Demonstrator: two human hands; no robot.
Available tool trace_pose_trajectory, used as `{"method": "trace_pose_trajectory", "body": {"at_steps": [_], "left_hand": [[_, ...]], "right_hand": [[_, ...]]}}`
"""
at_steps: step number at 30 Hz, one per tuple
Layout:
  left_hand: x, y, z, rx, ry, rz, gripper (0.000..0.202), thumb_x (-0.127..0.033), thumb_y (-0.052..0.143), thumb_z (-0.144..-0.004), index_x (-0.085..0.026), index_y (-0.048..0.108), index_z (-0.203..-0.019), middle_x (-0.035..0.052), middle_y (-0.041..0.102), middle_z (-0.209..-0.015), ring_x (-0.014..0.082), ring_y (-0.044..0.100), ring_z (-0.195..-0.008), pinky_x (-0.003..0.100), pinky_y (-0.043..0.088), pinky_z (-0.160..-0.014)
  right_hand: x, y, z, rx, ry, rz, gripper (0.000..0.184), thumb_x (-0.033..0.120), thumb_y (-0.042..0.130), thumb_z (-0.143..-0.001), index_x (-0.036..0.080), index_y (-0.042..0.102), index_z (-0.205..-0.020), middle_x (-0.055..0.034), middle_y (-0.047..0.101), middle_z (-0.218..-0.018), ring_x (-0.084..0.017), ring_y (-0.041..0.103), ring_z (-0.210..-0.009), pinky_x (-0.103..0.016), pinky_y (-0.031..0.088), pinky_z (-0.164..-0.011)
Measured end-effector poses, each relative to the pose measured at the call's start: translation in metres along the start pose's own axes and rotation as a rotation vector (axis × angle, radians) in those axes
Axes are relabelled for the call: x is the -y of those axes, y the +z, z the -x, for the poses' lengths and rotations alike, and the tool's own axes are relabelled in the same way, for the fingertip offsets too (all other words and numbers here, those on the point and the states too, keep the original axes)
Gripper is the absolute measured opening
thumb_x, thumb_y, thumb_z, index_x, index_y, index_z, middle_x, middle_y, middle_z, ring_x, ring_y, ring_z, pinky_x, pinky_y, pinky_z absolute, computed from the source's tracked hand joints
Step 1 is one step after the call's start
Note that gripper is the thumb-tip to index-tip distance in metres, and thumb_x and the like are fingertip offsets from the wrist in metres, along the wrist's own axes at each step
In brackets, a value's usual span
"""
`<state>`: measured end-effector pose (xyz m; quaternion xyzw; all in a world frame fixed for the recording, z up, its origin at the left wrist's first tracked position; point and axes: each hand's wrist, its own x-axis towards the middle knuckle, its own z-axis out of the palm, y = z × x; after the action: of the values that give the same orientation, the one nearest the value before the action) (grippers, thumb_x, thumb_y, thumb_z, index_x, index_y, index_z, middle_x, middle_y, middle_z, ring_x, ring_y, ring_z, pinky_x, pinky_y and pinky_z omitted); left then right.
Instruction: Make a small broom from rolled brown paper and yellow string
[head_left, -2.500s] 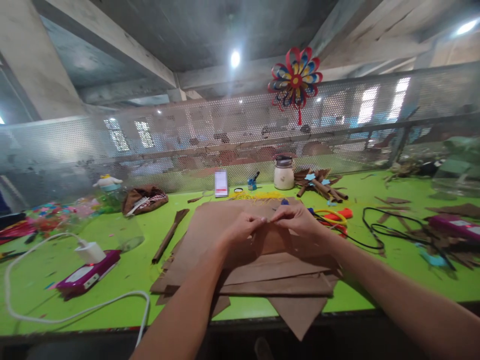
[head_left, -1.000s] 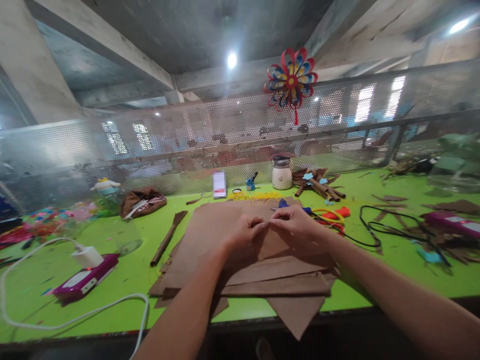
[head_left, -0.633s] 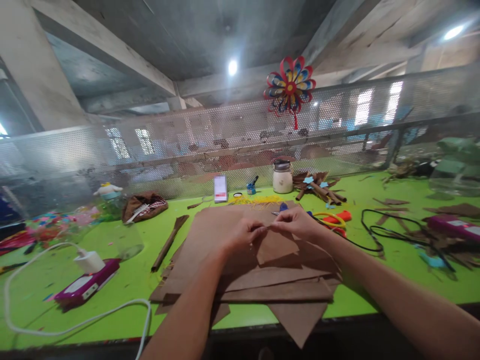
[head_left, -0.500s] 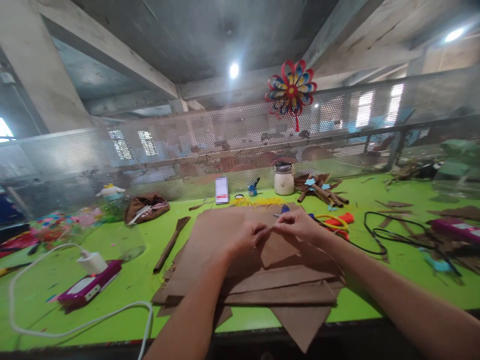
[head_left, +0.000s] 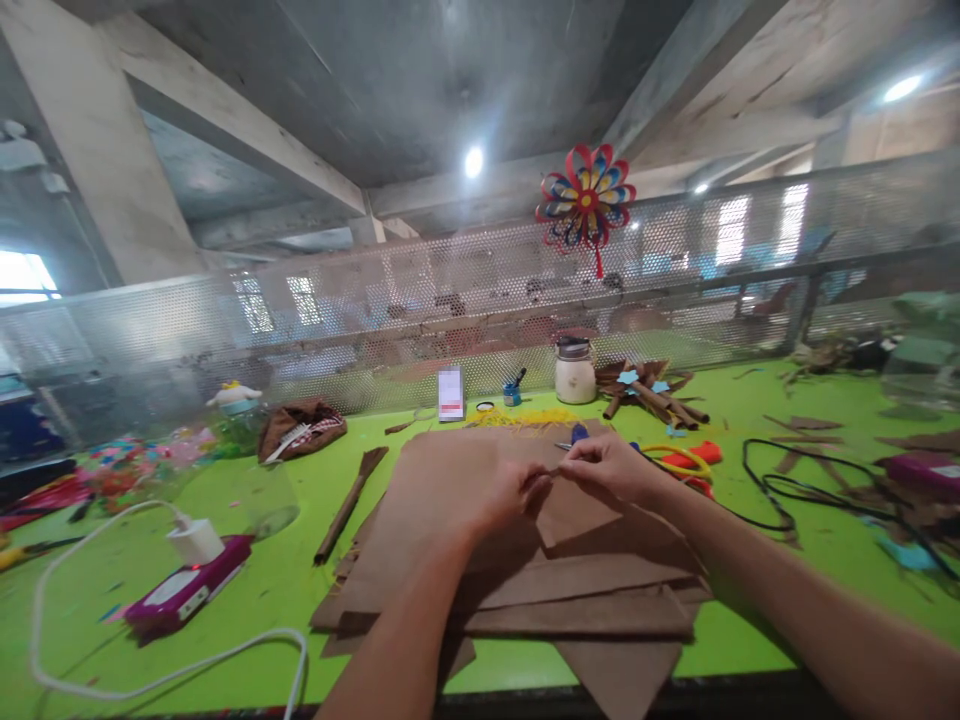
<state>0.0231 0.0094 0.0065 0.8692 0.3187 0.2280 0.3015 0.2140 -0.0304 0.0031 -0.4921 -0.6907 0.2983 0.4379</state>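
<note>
Over a stack of brown paper sheets (head_left: 450, 465), my two hands meet with their fingertips close together. My left hand (head_left: 517, 492) is curled closed, its fingers partly hidden from view. Thumb and forefinger of my right hand (head_left: 611, 465) pinch together just beside it. A thin bit of brown paper shows between the fingertips, small and hard to see. Directly below the hands is a smaller brown paper piece (head_left: 577, 520) with a pointed corner. Behind my right hand a blue-handled tool (head_left: 577, 433) with a metal tip lies on the stack.
A brown paper roll (head_left: 349, 508) lies left of the stack. Farther left sits a purple power strip (head_left: 191, 590) with a white cable. At the back are a phone (head_left: 451, 393), a blue bottle (head_left: 512, 390), a white jar (head_left: 575, 372) and several paper rolls (head_left: 660, 395). Orange-handled tool (head_left: 694, 456) and black cable (head_left: 772, 480) lie right.
The whole view has shifted slightly, so the table's things sit lower and a little to the right. My hands remain together over the paper, with slight finger movement.
</note>
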Motion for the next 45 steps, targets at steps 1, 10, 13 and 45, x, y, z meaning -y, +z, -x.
{"method": "trace_pose_trajectory", "body": {"at_steps": [1, 10, 13, 45], "left_hand": [[0.000, -0.001, 0.000, 0.001, 0.012, -0.027, 0.032, -0.042, 0.045, -0.080, -0.017, 0.052, -0.062, -0.0012, 0.047, -0.053, 0.0105, 0.037, -0.053, 0.024, 0.027, -0.052], [-0.007, -0.012, -0.001, 0.122, 0.061, 0.080, 0.039, -0.045, 0.039, -0.083, -0.017, 0.045, -0.057, -0.0025, 0.044, -0.048, 0.0087, 0.038, -0.046, 0.023, 0.030, -0.050], [-0.004, -0.013, -0.003, 0.139, 0.033, 0.176, 0.039, -0.048, 0.042, -0.080, -0.016, 0.046, -0.059, -0.0027, 0.044, -0.047, 0.0086, 0.040, -0.045, 0.022, 0.030, -0.047], [0.012, -0.019, -0.007, 0.043, -0.040, 0.391, 0.036, -0.050, 0.058, -0.068, -0.016, 0.048, -0.066, -0.0035, 0.048, -0.056, 0.0090, 0.047, -0.045, 0.023, 0.040, -0.044]], "right_hand": [[-0.001, -0.001, 0.000, 0.012, 0.005, 0.001, 0.029, 0.041, 0.057, -0.071, 0.013, 0.061, -0.063, 0.0028, 0.046, -0.046, -0.007, 0.035, -0.042, -0.021, 0.022, -0.041], [-0.009, -0.003, -0.002, 0.038, 0.040, -0.167, 0.041, 0.053, 0.061, -0.065, 0.013, 0.061, -0.066, 0.0052, 0.039, -0.046, -0.005, 0.027, -0.042, -0.022, 0.016, -0.043], [-0.009, -0.001, -0.004, 0.012, 0.049, -0.213, 0.042, 0.054, 0.064, -0.061, 0.012, 0.062, -0.066, 0.0039, 0.042, -0.047, -0.006, 0.029, -0.044, -0.023, 0.016, -0.044], [-0.002, -0.007, -0.002, 0.053, 0.050, -0.207, 0.045, 0.055, 0.056, -0.070, 0.016, 0.045, -0.051, 0.0057, 0.030, -0.045, -0.006, 0.021, -0.045, -0.026, 0.012, -0.046]]}}
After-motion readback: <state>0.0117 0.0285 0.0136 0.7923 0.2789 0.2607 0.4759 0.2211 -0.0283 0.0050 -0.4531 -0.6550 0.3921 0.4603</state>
